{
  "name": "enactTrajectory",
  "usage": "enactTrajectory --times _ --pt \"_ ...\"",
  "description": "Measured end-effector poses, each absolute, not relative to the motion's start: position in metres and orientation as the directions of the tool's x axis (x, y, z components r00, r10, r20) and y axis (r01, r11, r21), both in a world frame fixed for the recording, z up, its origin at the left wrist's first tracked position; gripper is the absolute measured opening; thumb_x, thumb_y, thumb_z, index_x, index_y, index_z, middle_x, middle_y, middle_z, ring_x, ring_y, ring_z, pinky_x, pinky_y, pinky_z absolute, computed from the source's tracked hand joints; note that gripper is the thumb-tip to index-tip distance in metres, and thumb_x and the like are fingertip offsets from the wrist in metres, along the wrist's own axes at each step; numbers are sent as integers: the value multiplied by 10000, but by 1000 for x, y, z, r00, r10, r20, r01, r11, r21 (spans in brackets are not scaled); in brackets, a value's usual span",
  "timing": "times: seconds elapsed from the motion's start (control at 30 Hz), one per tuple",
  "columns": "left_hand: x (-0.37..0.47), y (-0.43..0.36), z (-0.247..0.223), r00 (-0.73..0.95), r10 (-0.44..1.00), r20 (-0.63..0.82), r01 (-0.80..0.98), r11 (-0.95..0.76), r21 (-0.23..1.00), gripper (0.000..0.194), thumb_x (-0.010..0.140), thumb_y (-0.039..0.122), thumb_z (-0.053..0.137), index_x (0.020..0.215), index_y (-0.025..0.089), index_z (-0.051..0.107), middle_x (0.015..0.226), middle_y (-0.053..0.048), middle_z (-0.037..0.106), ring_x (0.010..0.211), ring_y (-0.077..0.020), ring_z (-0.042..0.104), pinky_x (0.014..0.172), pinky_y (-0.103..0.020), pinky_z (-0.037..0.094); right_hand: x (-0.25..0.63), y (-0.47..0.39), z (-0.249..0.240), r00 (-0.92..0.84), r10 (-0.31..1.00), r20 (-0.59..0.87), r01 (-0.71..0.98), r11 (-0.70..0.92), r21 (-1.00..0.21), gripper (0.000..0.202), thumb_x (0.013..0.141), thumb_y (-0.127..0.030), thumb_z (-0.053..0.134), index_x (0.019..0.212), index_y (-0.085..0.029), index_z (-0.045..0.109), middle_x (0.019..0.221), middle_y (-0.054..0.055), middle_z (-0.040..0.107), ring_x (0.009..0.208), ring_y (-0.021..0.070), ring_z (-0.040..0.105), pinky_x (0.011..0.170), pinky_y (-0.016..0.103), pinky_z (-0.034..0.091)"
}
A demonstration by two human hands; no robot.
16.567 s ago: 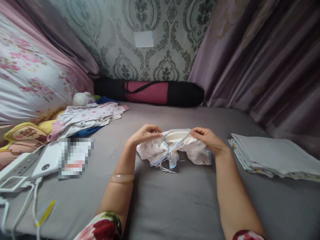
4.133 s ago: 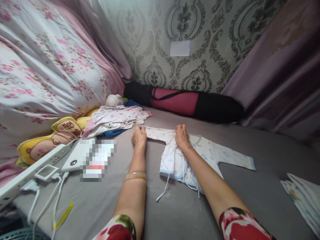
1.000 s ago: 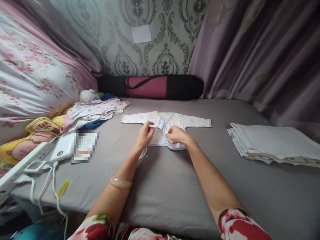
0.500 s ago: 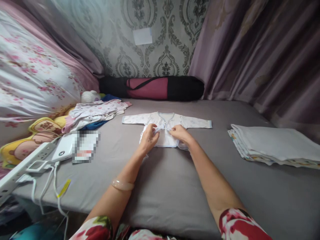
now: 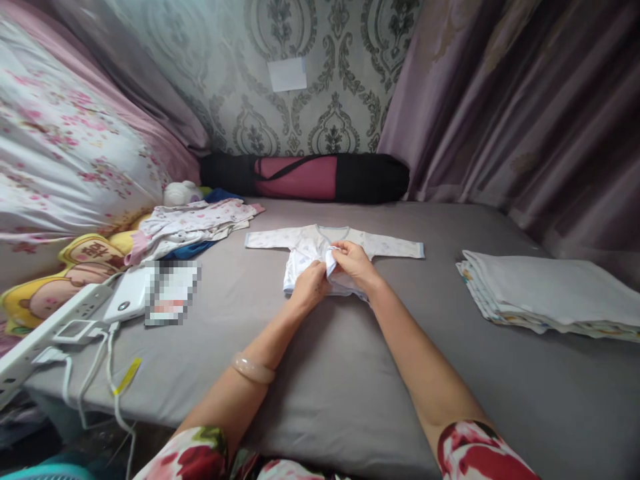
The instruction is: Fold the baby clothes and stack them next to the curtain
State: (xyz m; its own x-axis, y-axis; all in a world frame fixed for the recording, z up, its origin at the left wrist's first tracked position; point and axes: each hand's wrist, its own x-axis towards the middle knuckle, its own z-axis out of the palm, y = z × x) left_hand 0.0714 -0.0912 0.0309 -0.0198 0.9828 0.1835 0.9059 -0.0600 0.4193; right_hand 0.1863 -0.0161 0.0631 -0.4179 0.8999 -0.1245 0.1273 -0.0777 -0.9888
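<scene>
A small white baby shirt (image 5: 305, 241) with pale blue trim lies on the grey bed, its sleeves spread to both sides. My left hand (image 5: 311, 287) is closed on the shirt's front flap, near the lower middle. Just right of it and slightly higher, my right hand (image 5: 353, 265) pinches the same raised bit of fabric. The two hands nearly touch. Part of the shirt's lower front is hidden behind them.
Folded white cloths (image 5: 545, 287) are stacked at the right. A black and pink bag (image 5: 300, 177) lies along the wall. At the left are baby clothes (image 5: 195, 223), a power strip (image 5: 75, 313), a white device (image 5: 129, 293) and cables.
Both hands have come together at the middle of the shirt, the left moving right and the right slightly left and up. The front flap is now lifted and bunched between them.
</scene>
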Motion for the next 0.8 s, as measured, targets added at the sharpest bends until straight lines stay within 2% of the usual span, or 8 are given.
enactTrajectory --times 0.13,0.2,0.27,0.37,0.43,0.57,0.67,0.8 --pt "85 -110 39 110 991 78 973 -123 194 247 911 276 468 1032 127 623 1067 -166 606 1017 -290 561 848 -407 461 183 -20 55 -539 839 -80 271 82 -959 344 887 -266 525 1195 -121 572 700 -15 622 494 87 515 477 190 411" --pt "93 -124 47 149 988 28 983 -151 104 330 927 377 468 1029 105 623 1077 -193 608 1059 -327 549 878 -453 456 185 -22 55 -610 787 -97 315 127 -941 269 906 -288 511 1096 -135 623 782 12 662 529 86 542 490 185 417" --pt "96 -138 54 205 979 -2 975 -204 88 369 927 418 472 1020 93 619 1069 -199 617 1072 -332 555 931 -478 437 189 -23 60 -665 733 -140 351 141 -926 237 931 -293 475 938 -142 658 841 29 684 591 89 581 512 172 431" --pt "82 -154 59 303 951 65 936 -309 168 343 912 413 509 1075 126 602 1183 -182 594 1152 -318 537 1007 -479 399 200 -22 74 -685 704 -187 366 111 -924 259 950 -290 462 853 -150 657 899 39 699 714 100 632 541 145 449" --pt "60 -161 56 303 936 181 903 -343 258 326 923 393 487 1149 174 575 1258 -147 565 1141 -274 554 978 -420 434 211 -19 84 -649 742 -168 339 84 -937 230 946 -292 480 877 -155 652 965 55 701 764 111 648 565 153 476" --pt "6 -167 41 13 942 335 903 -155 400 321 907 375 457 1154 190 544 1133 -120 593 991 -230 598 869 -372 479 248 -15 87 -501 854 -141 385 74 -920 164 918 -230 492 906 -141 629 959 91 690 751 132 655 591 198 506" --pt "-20 -170 32 -165 960 226 868 32 496 386 840 427 509 1139 184 529 1008 -87 615 851 -207 609 778 -348 495 278 -21 74 -428 889 -164 554 114 -825 184 853 -149 523 1015 -126 608 879 70 682 688 124 632 571 193 470" --pt "-23 -166 29 -208 978 30 799 152 581 452 779 497 555 1113 193 524 822 -25 648 740 -193 610 706 -320 484 298 -43 54 -474 856 -209 697 218 -684 438 781 -153 592 1211 -119 517 823 29 680 698 128 611 615 198 430"
